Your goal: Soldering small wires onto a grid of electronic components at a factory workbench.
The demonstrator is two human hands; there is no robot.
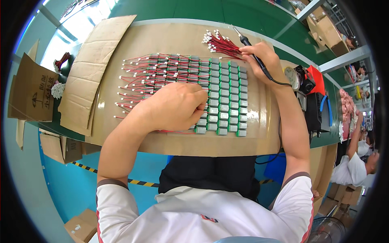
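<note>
Rows of small silver battery cells with green circuit boards (223, 101) lie in a grid on the brown cardboard sheet. Thin red and black wires with white connectors (139, 79) run out to the left from many of them. My left hand (174, 106) is closed over the middle of the grid, knuckles up; whatever its fingers pinch is hidden. A soldering iron (245, 40) is in my right hand (264, 60), its metal tip aimed up and away from the cells. The right fingertips are at the near end of a loose bundle of red and black wires (222, 44).
A folded cardboard flap (91, 69) and a cardboard box (34, 89) stand at left. On the right are a black soldering station (314, 113), a red-orange container (316, 79) and the iron's cable (279, 131). Another person (352, 168) works at far right.
</note>
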